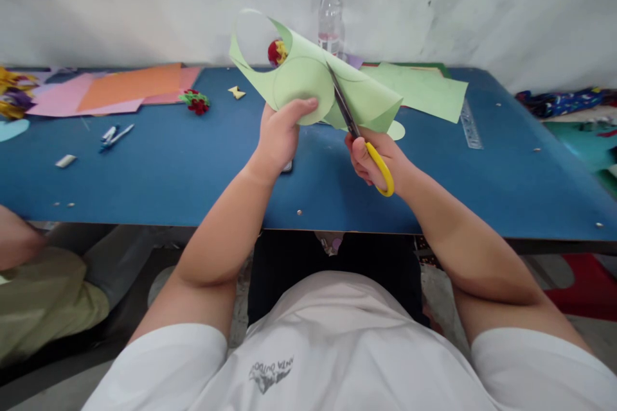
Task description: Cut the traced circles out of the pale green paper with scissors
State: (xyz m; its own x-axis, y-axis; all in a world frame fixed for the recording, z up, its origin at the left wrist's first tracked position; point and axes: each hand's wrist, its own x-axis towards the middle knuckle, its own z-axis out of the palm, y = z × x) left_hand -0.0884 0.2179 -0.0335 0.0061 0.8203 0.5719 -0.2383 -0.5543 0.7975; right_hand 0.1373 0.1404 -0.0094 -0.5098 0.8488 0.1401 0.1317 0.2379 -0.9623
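Observation:
A sheet of light green paper (371, 93) curls in the air above the table, a round piece cut away at its left. My left hand (284, 128) grips it from the left, thumb pressed on a partly cut circle (306, 87). In my right hand (373, 157) is a pair of scissors (344, 106) with yellow handles, its dark blades lying against the paper beside the circle's right edge. The fingers of my left hand behind the paper are hidden. A pale green disc (396, 131) lies on the table just right of the paper.
The blue table (202, 167) carries orange paper (132, 87), pink paper (60, 96), more green paper (434, 93), a ruler (470, 125), a compass (116, 137) and an eraser (66, 160). A plastic bottle (330, 13) stands by the wall. Another person (43, 302) sits at the left.

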